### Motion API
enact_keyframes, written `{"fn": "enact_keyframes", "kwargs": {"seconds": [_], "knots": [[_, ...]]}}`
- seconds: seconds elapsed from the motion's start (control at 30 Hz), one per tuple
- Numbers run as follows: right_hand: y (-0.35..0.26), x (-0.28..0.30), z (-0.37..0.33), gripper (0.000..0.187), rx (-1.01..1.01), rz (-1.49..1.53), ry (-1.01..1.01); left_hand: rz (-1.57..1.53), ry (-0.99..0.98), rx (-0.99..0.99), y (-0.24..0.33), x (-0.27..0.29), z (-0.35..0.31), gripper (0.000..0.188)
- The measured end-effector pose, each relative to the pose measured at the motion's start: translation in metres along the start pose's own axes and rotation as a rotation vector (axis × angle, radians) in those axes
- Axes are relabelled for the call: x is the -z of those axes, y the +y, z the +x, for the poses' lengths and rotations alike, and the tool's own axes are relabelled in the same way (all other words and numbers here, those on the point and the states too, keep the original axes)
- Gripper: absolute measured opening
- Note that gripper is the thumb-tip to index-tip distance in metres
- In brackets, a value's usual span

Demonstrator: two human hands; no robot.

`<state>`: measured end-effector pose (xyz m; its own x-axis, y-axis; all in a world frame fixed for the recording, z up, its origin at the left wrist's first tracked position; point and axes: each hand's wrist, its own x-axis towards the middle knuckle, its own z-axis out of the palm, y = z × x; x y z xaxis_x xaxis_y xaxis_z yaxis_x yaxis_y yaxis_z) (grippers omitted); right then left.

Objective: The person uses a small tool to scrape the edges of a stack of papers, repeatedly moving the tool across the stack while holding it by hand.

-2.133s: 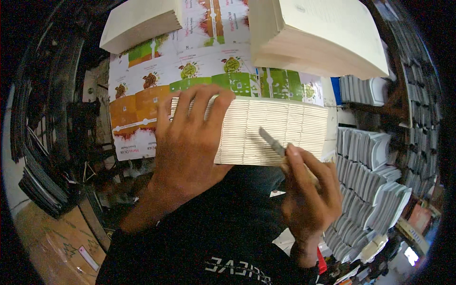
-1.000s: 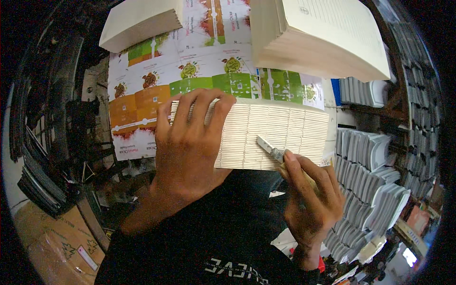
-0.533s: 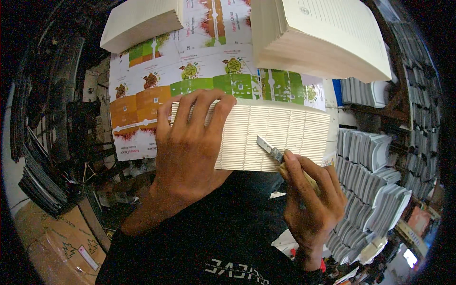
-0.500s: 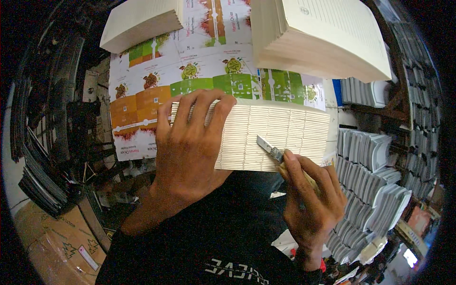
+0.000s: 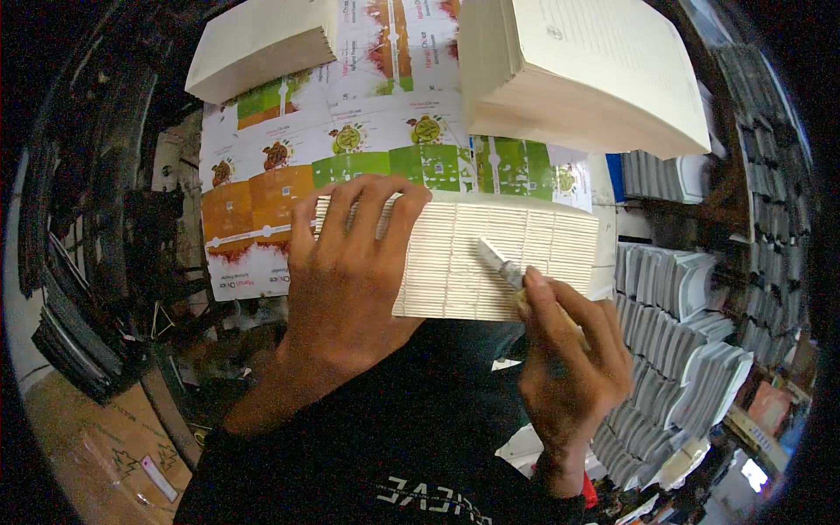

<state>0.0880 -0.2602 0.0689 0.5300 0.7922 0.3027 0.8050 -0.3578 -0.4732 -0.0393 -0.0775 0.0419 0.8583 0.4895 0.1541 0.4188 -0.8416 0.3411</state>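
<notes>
A stack of cream sewn page blocks (image 5: 499,249) lies at the table's near edge. Its spines face me, with rows of stitching thread running across them. My left hand (image 5: 354,245) grips the stack's left end, fingers hooked over the far edge and thumb hidden. In my right hand (image 5: 573,350) is a snap-off utility knife (image 5: 509,273), held like a pen. The metal tip lies over the spines, right of the middle; whether it touches them I cannot tell. Fingers hide most of its handle.
Printed sheets (image 5: 350,140) in green, orange and white cover the table. A tall cream paper stack (image 5: 604,96) stands at the far right, a smaller one (image 5: 262,48) at the far left. Bound stacks (image 5: 674,341) pile up on the right; a cardboard box (image 5: 114,446) sits lower left.
The knife tip has shifted slightly up and to the right across the spines. My left hand keeps its grip on the stack, and the whole view has moved a little.
</notes>
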Motion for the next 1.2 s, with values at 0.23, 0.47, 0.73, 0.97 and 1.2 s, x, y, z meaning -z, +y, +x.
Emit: {"fn": "enact_keyframes", "kwargs": {"seconds": [0.23,0.47,0.73,0.97,1.2], "knots": [[-0.003,0.004,0.006,0.047,-0.015,-0.004,-0.057,-0.008,0.003,-0.012,-0.001,0.0,0.0,0.082],[-0.002,0.004,0.006,0.048,-0.007,-0.021,-0.064,-0.014,-0.021,-0.005,-0.001,0.002,0.0,0.082],[-0.007,-0.017,0.003,0.048,0.026,-0.025,0.052,0.016,-0.035,-0.001,0.0,0.002,-0.003,0.08],[-0.006,-0.006,0.005,0.046,-0.063,0.012,0.094,-0.018,-0.036,0.022,0.003,0.003,-0.002,0.079],[-0.011,0.001,0.011,0.045,-0.09,-0.002,-0.025,0.001,-0.014,0.016,0.0,0.001,0.001,0.077]]}}
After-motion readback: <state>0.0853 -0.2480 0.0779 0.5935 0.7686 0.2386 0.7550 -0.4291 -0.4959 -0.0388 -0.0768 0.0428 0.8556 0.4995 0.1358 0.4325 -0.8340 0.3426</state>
